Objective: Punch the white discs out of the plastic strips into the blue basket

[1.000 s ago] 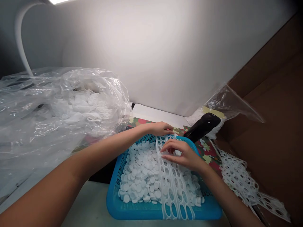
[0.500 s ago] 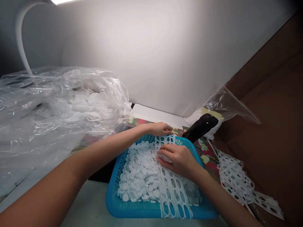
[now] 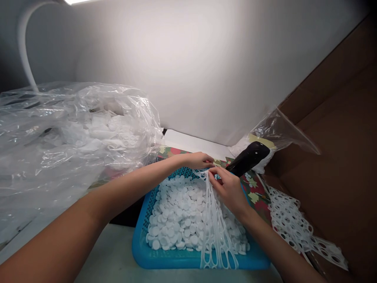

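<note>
A blue plastic basket holds a heap of small white discs. Across its right half runs a white strip punched with round holes, bunched narrow at the top and fanning out over the near rim. My right hand pinches the gathered strip near the far side of the basket. At the far rim my left hand has its fingers closed on the strip's far end; the fingertips are partly hidden.
On the left lies a large clear plastic bag with white pieces inside. A black handle-like object leans behind the basket. More punched white strips lie at the right, beside a brown cardboard panel. A lamp arm curves at upper left.
My right hand has moved up and away from me, from lying over the flat strip to pinching it. The strip is now bunched together. My left hand has stayed in place.
</note>
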Tool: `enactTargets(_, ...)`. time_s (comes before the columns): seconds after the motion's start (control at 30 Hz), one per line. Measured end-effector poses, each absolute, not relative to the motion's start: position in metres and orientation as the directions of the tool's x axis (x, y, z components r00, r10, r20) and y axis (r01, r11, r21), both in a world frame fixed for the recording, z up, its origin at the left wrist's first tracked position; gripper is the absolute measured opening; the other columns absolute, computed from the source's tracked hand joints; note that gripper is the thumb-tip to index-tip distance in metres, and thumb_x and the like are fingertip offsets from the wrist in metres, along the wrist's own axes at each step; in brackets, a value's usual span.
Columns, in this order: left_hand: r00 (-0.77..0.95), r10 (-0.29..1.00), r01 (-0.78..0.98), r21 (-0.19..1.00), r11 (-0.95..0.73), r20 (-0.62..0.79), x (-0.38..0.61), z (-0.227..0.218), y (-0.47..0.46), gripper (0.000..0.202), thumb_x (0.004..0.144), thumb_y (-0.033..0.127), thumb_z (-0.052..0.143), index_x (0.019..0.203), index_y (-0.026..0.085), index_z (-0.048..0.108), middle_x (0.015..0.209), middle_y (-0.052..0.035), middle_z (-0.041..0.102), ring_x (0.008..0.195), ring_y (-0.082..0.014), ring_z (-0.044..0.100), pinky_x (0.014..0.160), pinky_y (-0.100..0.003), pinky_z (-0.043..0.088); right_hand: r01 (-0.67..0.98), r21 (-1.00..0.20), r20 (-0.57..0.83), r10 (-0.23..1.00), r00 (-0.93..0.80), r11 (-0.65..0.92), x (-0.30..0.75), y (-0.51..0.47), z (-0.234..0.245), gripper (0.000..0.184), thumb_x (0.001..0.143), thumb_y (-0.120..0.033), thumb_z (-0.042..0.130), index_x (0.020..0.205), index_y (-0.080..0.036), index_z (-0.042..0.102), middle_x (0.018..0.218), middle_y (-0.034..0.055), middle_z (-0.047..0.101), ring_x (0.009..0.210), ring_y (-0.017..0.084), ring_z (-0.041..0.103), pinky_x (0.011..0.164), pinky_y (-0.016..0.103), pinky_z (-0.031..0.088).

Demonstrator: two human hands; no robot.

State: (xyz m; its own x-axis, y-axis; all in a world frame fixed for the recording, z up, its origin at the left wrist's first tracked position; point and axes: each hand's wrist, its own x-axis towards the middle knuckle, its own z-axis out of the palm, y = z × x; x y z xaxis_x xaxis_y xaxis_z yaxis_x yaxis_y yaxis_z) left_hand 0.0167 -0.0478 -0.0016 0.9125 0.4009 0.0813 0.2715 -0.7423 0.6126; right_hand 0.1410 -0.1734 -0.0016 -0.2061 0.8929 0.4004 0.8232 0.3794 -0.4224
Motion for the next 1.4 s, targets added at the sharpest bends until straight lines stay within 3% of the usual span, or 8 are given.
enactTargets(0.27, 0.916, 0.397, 0.286, 0.597, -0.75, 0.061, 0.018, -0.003, -0.047, 0.021, 0.079, 0.03, 0.033, 0.067, 0.017, 0.045, 0.063, 0.0004, 0.045, 0.055, -0.0093, 0.038, 0.051, -0.022, 0.03, 0.794, -0.569, 0.329, 0.944, -0.018, 0.213, 0.147, -0.166, -0.006, 0.02, 0.087, -0.033, 0.033, 0.084, -0.02, 0.048, 0.055, -0.0034, 0.05, 0.04, 0.01, 0.048, 0.04, 0.02, 0.035)
enactTargets(0.37, 0.913, 0.406, 0.299, 0.597, -0.745, 0.05, 0.018, -0.004, -0.046, 0.027, 0.08, 0.036, 0.033, 0.07, 0.017, 0.048, 0.063, -0.0002, 0.047, 0.055, -0.0095, 0.039, 0.051, -0.022, 0.03, 0.693, -0.698, 0.3, 0.953, 0.05, 0.183, 0.149, -0.16, -0.006, 0.021, 0.087, -0.037, 0.031, 0.083, -0.02, 0.043, 0.066, -0.0017, 0.055, 0.035, 0.008, 0.048, 0.035, 0.019, 0.036)
enactTargets(0.47, 0.919, 0.391, 0.278, 0.612, -0.74, 0.055, 0.018, -0.005, -0.045, 0.027, 0.08, 0.037, 0.033, 0.074, 0.017, 0.05, 0.069, -0.0018, 0.052, 0.059, -0.01, 0.042, 0.053, -0.022, 0.031, 0.631, -0.748, 0.301, 0.953, 0.046, 0.206, 0.148, -0.159, -0.004, 0.023, 0.086, -0.04, 0.032, 0.085, -0.02, 0.042, 0.075, 0.0005, 0.057, 0.033, 0.006, 0.048, 0.034, 0.019, 0.037)
enactTargets(0.67, 0.914, 0.402, 0.288, 0.602, -0.745, 0.06, 0.017, -0.003, -0.046, 0.02, 0.078, 0.028, 0.034, 0.067, 0.017, 0.046, 0.066, -0.0012, 0.05, 0.056, -0.0092, 0.04, 0.052, -0.022, 0.031, 0.72, -0.572, 0.321, 0.915, -0.244, 0.393, 0.143, -0.167, 0.0, 0.011, 0.08, -0.027, 0.046, 0.077, -0.019, 0.051, 0.077, 0.0014, 0.055, 0.046, 0.007, 0.046, 0.044, 0.02, 0.039)
enactTargets(0.83, 0.915, 0.402, 0.292, 0.61, -0.736, 0.046, 0.017, -0.003, -0.046, 0.02, 0.078, 0.028, 0.033, 0.066, 0.017, 0.044, 0.065, -0.0015, 0.049, 0.055, -0.0093, 0.039, 0.052, -0.023, 0.031, 0.71, -0.564, 0.327, 0.904, -0.276, 0.421, 0.145, -0.169, 0.0, 0.005, 0.078, -0.018, 0.044, 0.08, -0.019, 0.049, 0.08, 0.0012, 0.053, 0.045, 0.006, 0.041, 0.044, 0.02, 0.036)
enactTargets(0.97, 0.919, 0.388, 0.264, 0.619, -0.739, 0.072, 0.017, -0.003, -0.046, 0.025, 0.08, 0.034, 0.033, 0.065, 0.017, 0.043, 0.062, -0.0006, 0.046, 0.054, -0.0092, 0.037, 0.051, -0.023, 0.03, 0.677, -0.539, 0.288, 0.865, -0.412, 0.502, 0.146, -0.173, 0.004, 0.01, 0.075, -0.012, 0.044, 0.081, -0.019, 0.048, 0.078, 0.0005, 0.05, 0.053, 0.008, 0.043, 0.052, 0.022, 0.039)
enactTargets(1.2, 0.919, 0.389, 0.268, 0.624, -0.734, 0.064, 0.017, -0.006, -0.044, 0.032, 0.08, 0.045, 0.033, 0.064, 0.018, 0.04, 0.061, 0.0001, 0.043, 0.052, -0.0094, 0.034, 0.049, -0.024, 0.028, 0.677, -0.492, 0.132, 0.815, -0.564, 0.548, 0.149, -0.18, 0.013, 0.014, 0.071, -0.018, 0.053, 0.084, -0.021, 0.048, 0.084, 0.0026, 0.049, 0.068, 0.013, 0.045, 0.061, 0.025, 0.041)
enactTargets(1.4, 0.919, 0.391, 0.268, 0.63, -0.728, 0.06, 0.017, -0.005, -0.045, 0.032, 0.081, 0.045, 0.033, 0.065, 0.018, 0.04, 0.061, 0.0002, 0.042, 0.052, -0.0096, 0.034, 0.05, -0.024, 0.028, 0.662, -0.496, 0.129, 0.802, -0.583, 0.562, 0.152, -0.177, 0.011, 0.008, 0.078, -0.023, 0.052, 0.085, -0.02, 0.054, 0.085, 0.003, 0.055, 0.07, 0.012, 0.05, 0.062, 0.024, 0.044)
